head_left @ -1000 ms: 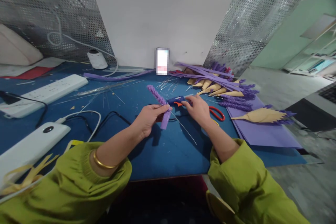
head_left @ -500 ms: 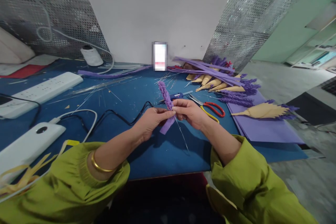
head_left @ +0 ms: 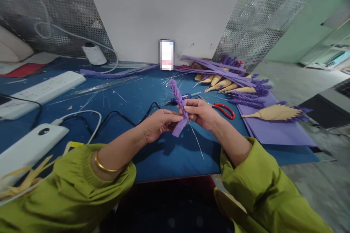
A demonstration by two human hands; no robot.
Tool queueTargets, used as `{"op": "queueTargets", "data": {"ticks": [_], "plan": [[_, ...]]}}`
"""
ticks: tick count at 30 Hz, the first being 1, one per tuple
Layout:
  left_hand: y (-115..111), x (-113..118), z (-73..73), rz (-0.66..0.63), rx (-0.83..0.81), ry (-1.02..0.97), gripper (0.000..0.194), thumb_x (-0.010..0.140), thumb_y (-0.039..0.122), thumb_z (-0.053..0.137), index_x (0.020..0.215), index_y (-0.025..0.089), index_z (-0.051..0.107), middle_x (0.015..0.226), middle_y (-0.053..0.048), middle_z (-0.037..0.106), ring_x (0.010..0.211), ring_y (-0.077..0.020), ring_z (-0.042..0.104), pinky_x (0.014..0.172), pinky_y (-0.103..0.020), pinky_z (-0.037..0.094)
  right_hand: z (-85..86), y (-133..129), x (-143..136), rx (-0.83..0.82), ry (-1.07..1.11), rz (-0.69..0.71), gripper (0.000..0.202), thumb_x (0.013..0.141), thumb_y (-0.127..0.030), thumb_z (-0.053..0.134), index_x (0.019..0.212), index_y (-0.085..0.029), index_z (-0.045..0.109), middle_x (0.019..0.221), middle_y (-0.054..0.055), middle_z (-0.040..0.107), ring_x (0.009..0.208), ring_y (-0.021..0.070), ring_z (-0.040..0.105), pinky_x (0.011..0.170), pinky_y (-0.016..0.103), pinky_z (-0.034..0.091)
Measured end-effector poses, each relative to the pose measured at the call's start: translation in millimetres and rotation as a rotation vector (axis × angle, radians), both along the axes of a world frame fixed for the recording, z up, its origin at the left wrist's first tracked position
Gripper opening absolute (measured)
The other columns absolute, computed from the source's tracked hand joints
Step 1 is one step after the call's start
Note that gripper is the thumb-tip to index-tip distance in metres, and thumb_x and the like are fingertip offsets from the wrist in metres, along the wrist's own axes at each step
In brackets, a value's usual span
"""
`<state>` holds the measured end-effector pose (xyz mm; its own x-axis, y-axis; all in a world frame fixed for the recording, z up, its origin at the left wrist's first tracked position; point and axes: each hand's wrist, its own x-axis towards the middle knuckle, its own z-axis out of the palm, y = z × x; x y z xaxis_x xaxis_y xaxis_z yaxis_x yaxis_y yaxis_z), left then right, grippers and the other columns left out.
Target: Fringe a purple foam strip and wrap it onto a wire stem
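Observation:
Between my hands, above the blue table point(head_left: 153, 160), is a purple paper lavender stem point(head_left: 177, 93), its ruffled tip pointing up and away. A loose purple paper strip point(head_left: 179, 128) hangs from its lower end, and a thin bare wire point(head_left: 197, 140) sticks out below. My left hand point(head_left: 164, 122) is closed, pinching at the strip where it meets the stem. Thumb and fingers of my right hand point(head_left: 198, 113) grip the stem just above. Behind them lies a blue glue gun point(head_left: 184, 98), partly hidden, and to the right are red-handled scissors point(head_left: 224, 110).
At the back right lie several tan-wrapped lavender bunches point(head_left: 216, 80) and purple strips point(head_left: 221, 69). Purple sheets point(head_left: 281, 133) bear another wrapped bunch point(head_left: 273, 113). On the left are a power strip point(head_left: 46, 91), a white power bank point(head_left: 32, 149) and black cable point(head_left: 117, 115). A phone point(head_left: 167, 54) stands behind.
Both hands and the stem have shifted slightly right. My right hand now covers more of the scissors, hiding the yellow handle. The strip and wire have moved along with the stem.

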<state>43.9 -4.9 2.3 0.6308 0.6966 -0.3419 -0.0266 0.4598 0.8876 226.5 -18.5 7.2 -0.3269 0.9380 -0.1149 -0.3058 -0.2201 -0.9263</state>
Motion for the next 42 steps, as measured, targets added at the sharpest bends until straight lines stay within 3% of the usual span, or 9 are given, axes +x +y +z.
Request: {"op": "queueTargets", "data": {"ticks": [7,14,19,28,34,42], "plan": [[-2,2,-1.8,0.030,0.125,0.090,0.014,0.063,0.026,0.078,0.073,0.016,0.078,0.071,-0.003,0.071,0.065,-0.0117,0.058,0.065,-0.024,0.044,-0.1,-2,0,-0.021,-0.028,0.077,0.027,0.060,-0.030,0.085,0.079,-0.014,0.072,0.066,-0.001,0.066,0.048,0.0049,0.048,0.049,0.018,0.043],[-4,1,-1.3,-0.013,0.167,0.127,0.017,0.061,0.025,0.077,0.075,0.016,0.079,0.070,-0.004,0.072,0.064,-0.0128,0.058,0.064,-0.024,0.042,-1.4,-2,2,0.027,-0.152,0.160,0.024,0.061,-0.026,0.082,0.076,-0.014,0.068,0.068,-0.002,0.061,0.058,0.0081,0.054,0.054,0.020,0.043],[-3,2,-5.6,0.013,0.106,0.134,0.018,0.060,0.025,0.076,0.075,0.015,0.078,0.074,-0.006,0.073,0.068,-0.0153,0.061,0.068,-0.026,0.045,-1.6,-3,-1,0.089,-0.249,0.109,0.026,0.062,-0.031,0.081,0.072,-0.015,0.064,0.064,-0.004,0.057,0.058,0.0084,0.051,0.055,0.021,0.041],[-6,5,-0.9,0.055,0.066,0.129,0.010,0.059,0.023,0.075,0.063,0.015,0.074,0.060,-0.002,0.064,0.055,-0.0111,0.051,0.052,-0.023,0.037,-1.8,-3,-5,0.155,-0.353,0.023,0.030,0.062,-0.035,0.079,0.064,-0.017,0.055,0.059,-0.006,0.050,0.055,0.0093,0.047,0.054,0.024,0.038],[-7,5,-2.3,0.065,0.167,0.201,0.019,0.060,0.028,0.077,0.073,0.014,0.077,0.062,-0.001,0.063,0.057,-0.0097,0.048,0.053,-0.022,0.033,-2.1,-5,-10,0.211,-0.404,-0.051,0.035,0.062,-0.037,0.079,0.060,-0.018,0.049,0.053,-0.007,0.046,0.050,0.0083,0.043,0.050,0.024,0.034],[-10,7,-4.3,0.113,0.287,0.282,0.019,0.062,0.030,0.074,0.069,0.013,0.075,0.054,0.002,0.056,0.051,-0.0093,0.040,0.049,-0.024,0.027,-5.2,-3,-12,0.217,-0.412,-0.103,0.038,0.060,-0.037,0.081,0.059,-0.019,0.047,0.052,-0.008,0.044,0.049,0.0079,0.041,0.048,0.024,0.034]]}}
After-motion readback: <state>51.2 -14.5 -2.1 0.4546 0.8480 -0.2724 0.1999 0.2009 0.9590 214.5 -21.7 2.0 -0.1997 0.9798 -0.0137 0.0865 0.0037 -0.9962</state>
